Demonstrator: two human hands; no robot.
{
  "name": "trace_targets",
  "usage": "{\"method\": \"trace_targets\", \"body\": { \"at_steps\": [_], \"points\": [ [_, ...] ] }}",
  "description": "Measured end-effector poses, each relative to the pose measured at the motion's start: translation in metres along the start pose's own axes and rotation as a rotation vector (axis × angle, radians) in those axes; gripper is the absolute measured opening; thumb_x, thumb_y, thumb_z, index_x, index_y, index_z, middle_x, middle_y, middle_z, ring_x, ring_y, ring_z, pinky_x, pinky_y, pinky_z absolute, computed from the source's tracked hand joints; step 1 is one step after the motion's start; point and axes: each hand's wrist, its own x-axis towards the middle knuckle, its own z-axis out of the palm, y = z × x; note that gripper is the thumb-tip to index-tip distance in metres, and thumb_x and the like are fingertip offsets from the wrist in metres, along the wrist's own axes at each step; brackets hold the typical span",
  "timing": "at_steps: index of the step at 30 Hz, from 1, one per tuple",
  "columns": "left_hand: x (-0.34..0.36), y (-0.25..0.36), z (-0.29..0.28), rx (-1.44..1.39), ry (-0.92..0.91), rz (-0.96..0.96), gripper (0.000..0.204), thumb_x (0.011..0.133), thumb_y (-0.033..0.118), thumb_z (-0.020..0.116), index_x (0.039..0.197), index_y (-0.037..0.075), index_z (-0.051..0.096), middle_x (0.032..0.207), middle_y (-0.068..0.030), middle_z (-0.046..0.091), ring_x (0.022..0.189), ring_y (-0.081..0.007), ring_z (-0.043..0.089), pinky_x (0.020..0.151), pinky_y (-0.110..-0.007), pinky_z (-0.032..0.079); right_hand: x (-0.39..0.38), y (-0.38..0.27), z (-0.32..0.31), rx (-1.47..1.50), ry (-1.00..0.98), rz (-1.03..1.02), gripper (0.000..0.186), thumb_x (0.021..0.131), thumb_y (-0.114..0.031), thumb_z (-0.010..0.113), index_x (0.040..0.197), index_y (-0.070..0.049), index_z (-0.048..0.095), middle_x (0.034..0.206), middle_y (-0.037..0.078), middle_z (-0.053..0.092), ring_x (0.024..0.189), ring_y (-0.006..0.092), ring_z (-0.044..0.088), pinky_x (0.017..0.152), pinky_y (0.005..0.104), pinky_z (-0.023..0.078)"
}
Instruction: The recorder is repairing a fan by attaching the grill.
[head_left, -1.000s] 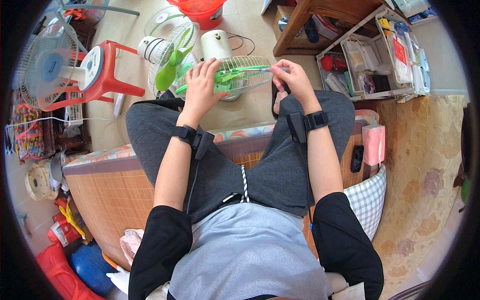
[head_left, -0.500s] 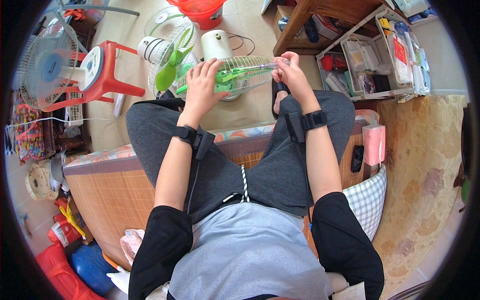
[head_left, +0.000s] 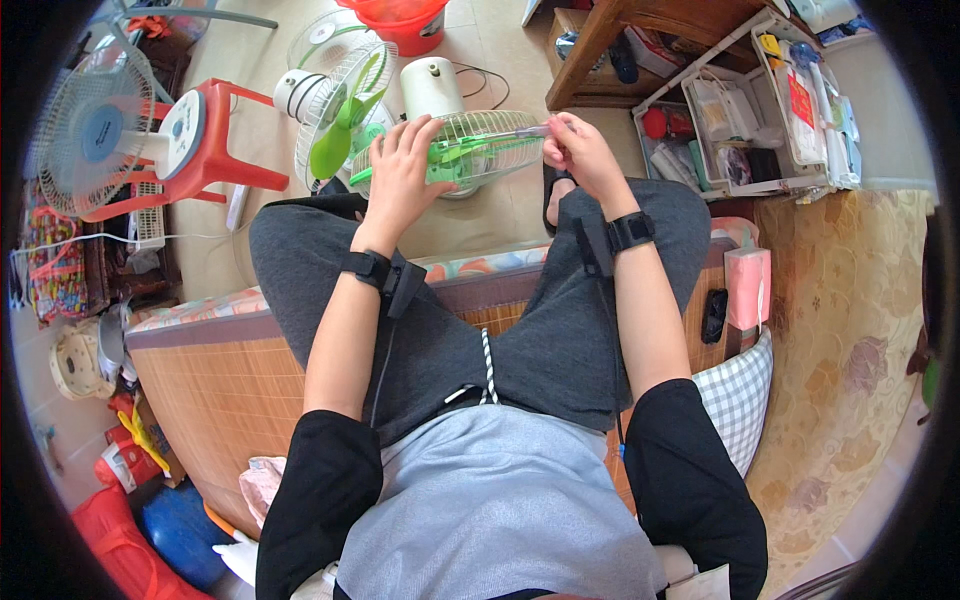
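My left hand (head_left: 402, 173) grips the left side of a small fan's white wire guard (head_left: 505, 128), fingers bent over its green part. Green plastic (head_left: 452, 160) shows inside the cage. With my right hand (head_left: 585, 155) I pinch the clear purplish handle of a screwdriver (head_left: 530, 132), at the right end of the guard. Its thin shaft points left into the cage, where the tip is lost among wires and green plastic. Left of my left hand is another fan with green blades (head_left: 340, 138). A white cylindrical fan body (head_left: 431, 88) stands just behind the guard.
A red stool (head_left: 215, 140) bears a white fan with a blue hub (head_left: 98, 132) at the left. An orange-red basin (head_left: 400, 28) stands at the back. Right of me are a rack of drawers (head_left: 745, 130), a pink tissue pack (head_left: 747, 285) and a checked pillow (head_left: 735, 400).
My right hand has lowered slightly, and its raised fingers have curled in around the screwdriver handle. My left hand stays on the guard, almost unmoved.
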Motion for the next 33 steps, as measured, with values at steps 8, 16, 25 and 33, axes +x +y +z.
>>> {"method": "trace_targets", "body": {
  "at_steps": [8, 16, 25, 33],
  "points": [
    [-0.001, 0.002, 0.002, 0.002, 0.0, -0.004, 0.083, 0.053, 0.023, 0.081, 0.126, 0.013, 0.042, 0.126, -0.0061, 0.047, 0.117, -0.0272, 0.042, 0.098, -0.042, 0.029, 0.002, 0.007, 0.01, -0.213, 0.346, 0.142, 0.04, 0.091, -0.037, 0.051, 0.078, 0.0, 0.054, 0.052, 0.0, 0.045, 0.044, 0.0082, 0.039, 0.043, 0.0215, 0.032],
    [-0.001, 0.003, 0.001, -0.007, -0.004, -0.002, 0.083, 0.053, 0.024, 0.081, 0.126, 0.013, 0.042, 0.128, -0.0065, 0.045, 0.118, -0.0279, 0.041, 0.097, -0.048, 0.029, 0.008, 0.017, 0.011, -0.225, 0.324, -0.015, 0.03, 0.095, -0.032, 0.045, 0.094, -0.003, 0.054, 0.066, 0.002, 0.052, 0.049, 0.0064, 0.043, 0.046, 0.0199, 0.035],
    [0.001, 0.002, 0.0, -0.021, 0.003, -0.011, 0.083, 0.053, 0.023, 0.081, 0.126, 0.013, 0.042, 0.127, -0.0066, 0.046, 0.118, -0.0276, 0.041, 0.097, -0.046, 0.03, 0.001, -0.002, 0.012, 0.007, 0.08, -0.173, 0.019, 0.098, -0.022, 0.032, 0.107, -0.008, 0.041, 0.097, 0.005, 0.049, 0.064, 0.0108, 0.047, 0.059, 0.0232, 0.038],
    [0.001, -0.001, -0.003, -0.04, -0.007, -0.029, 0.082, 0.053, 0.022, 0.081, 0.124, 0.013, 0.043, 0.126, -0.0067, 0.047, 0.118, -0.0269, 0.042, 0.097, -0.046, 0.03, 0.002, 0.002, 0.003, -0.196, 0.001, -0.079, 0.03, 0.098, -0.029, 0.036, 0.096, -0.001, 0.047, 0.058, 0.002, 0.048, 0.051, 0.009, 0.043, 0.049, 0.022, 0.036]
  ]
}}
